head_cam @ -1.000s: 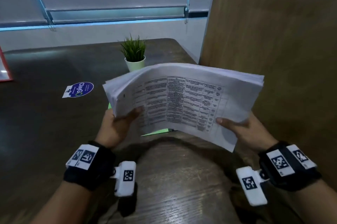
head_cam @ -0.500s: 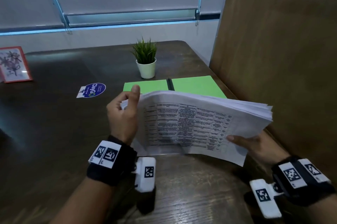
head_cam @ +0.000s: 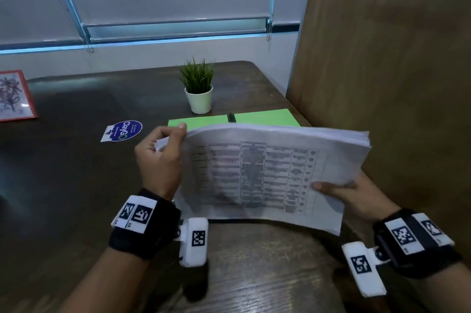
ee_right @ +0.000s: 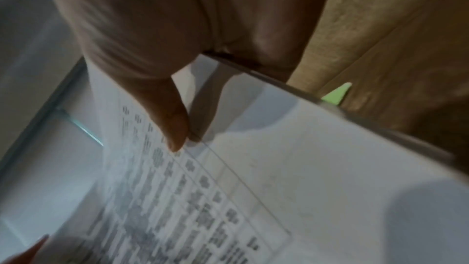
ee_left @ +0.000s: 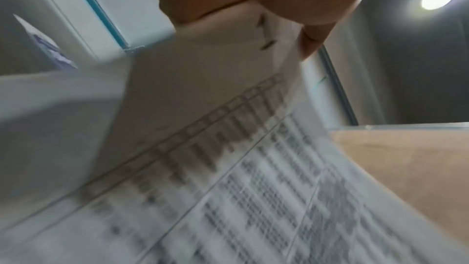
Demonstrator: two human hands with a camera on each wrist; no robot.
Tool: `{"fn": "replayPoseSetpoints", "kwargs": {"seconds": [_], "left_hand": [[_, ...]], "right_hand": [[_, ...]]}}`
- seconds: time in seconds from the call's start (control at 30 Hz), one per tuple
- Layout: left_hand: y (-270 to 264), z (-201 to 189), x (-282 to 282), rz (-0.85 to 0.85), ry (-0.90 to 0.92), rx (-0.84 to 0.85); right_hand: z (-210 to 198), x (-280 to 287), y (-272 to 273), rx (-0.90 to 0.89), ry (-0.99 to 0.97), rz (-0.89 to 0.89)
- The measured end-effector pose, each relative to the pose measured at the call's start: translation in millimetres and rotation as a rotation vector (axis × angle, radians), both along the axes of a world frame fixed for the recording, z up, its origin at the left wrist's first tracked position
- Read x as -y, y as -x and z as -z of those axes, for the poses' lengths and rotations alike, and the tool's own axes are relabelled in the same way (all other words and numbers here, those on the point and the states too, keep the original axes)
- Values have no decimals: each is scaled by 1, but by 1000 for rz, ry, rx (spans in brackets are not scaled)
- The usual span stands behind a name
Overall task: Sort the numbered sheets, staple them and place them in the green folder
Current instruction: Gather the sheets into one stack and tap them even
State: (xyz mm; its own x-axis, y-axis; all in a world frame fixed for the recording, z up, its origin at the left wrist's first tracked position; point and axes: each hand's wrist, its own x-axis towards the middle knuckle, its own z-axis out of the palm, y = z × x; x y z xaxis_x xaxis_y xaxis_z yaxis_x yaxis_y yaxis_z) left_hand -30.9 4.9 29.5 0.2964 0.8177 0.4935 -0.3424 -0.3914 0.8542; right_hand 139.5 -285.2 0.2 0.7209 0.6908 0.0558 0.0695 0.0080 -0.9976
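The fingers point(head_cam: 163, 139) of the left hand point(head_cam: 159, 162) are curling round the top left corner of the stack of sheets point(head_cam: 267, 175), pinching it at about 10 o'clock of the stack, where the left wrist view is showing staples point(ee_left: 265, 33) already through the paper. The right hand point(head_cam: 351, 198) is gripping the stack's right edge at 4 o'clock, thumb point(ee_right: 172, 125) pressing on the printed table and the other fingers hidden beneath. Both hands are holding the stack in the air, tilted, above the near part of the table point(head_cam: 76, 172). The green folder point(head_cam: 265, 118) is lying open at 12 o'clock, just beyond the stack and in front of the potted plant point(head_cam: 198, 88). Stapling is looking done, so the filing step seems to be in hand; the next move is calling for carrying the stack forward and laying it flat on the folder's right half, edges squared
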Motion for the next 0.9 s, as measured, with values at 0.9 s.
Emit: {"fn": "replayPoseSetpoints", "kwargs": {"seconds": [0.9], "left_hand": [[10, 43, 11, 274, 213, -296]], "right_hand": [[-26, -21, -11, 38, -284, 373]]}}
